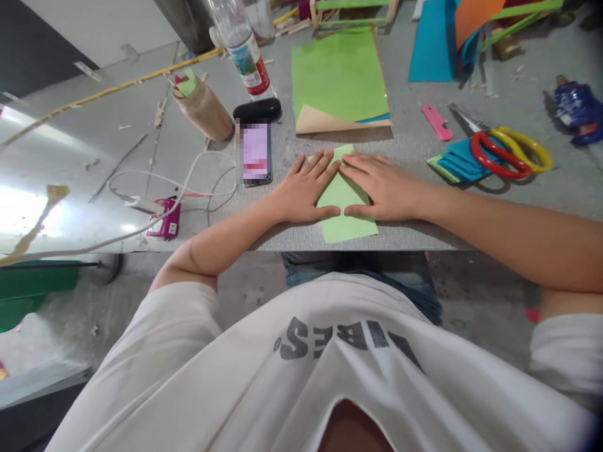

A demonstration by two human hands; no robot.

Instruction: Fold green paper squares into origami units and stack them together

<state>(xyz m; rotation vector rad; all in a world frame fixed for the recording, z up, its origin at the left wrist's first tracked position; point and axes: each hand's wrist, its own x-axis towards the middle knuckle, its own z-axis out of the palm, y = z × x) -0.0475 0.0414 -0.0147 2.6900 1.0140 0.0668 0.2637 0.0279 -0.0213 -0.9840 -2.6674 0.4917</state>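
Observation:
A light green sheet of paper (349, 220) lies at the table's front edge, its top coming to a narrower end between my hands. My left hand (308, 188) rests flat on its left side, fingers spread. On the right side of the sheet, my right hand (384, 186) lies flat too, palm down with the thumb apart. The two thumbs point toward each other over the paper, with a small gap between them. Behind the hands is a stack of larger sheets, a green one (339, 75) on top, with a tan corner curled up at the front.
Right: scissors (502, 157) on folded blue and green papers, pink cutter (437, 122), blue glue gun (579, 110). Left: phone (255, 150), black case (257, 110), bottle (247, 59), jar (205, 110), white cable, pink adapter (164, 218). Blue folded paper (431, 44) stands at the back.

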